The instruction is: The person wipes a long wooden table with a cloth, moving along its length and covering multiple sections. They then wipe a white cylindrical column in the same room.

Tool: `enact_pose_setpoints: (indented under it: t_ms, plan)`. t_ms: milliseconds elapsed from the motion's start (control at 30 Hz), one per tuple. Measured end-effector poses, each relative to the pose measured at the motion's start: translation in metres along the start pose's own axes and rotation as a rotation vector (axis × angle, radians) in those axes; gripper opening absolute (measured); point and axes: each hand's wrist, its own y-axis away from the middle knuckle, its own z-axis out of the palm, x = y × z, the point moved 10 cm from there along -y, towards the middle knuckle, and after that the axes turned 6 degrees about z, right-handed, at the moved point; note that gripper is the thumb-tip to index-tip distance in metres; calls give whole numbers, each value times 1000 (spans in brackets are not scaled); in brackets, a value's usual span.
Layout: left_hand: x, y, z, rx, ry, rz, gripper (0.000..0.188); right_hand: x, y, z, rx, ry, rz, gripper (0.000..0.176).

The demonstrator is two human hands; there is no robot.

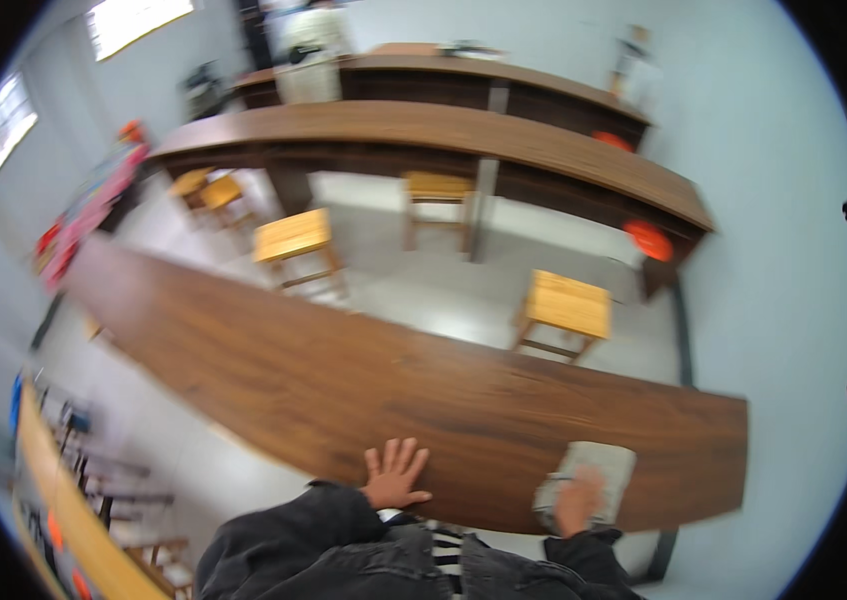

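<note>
A long brown wooden table stretches across in front of me. My left hand lies flat on its near edge, fingers spread, with nothing in it. Farther right, a folded grey cloth rests on the tabletop near the right end. On top of the cloth is my right hand, blurred, pressing on it and gripping it; its fingertips are hard to make out.
Wooden stools stand beyond the table, one close to its far edge. Behind them is a second long table with an orange-red object below. A person stands at the back. A pale wall borders the right.
</note>
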Motion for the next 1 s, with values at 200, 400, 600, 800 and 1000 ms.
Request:
enact_pose_setpoints:
  t_ms: [200,400,600,800,1000]
  plan:
    - [25,-30,-4,-52,20,118,114,-158,90,-3,-62,6,-564,59]
    - [31,-48,2,-60,-14,160,121,-267,9,1,-45,-61,-733,58]
    - [29,-41,-9,-67,1,167,121,-227,-119,2,-146,-66,-318,60]
    - [37,-44,-16,-14,-23,180,119,-68,-140,-22,-51,-65,90,64]
    - [47,-45,-22,-15,-93,189,116,-22,-26,-24,40,-43,130,61]
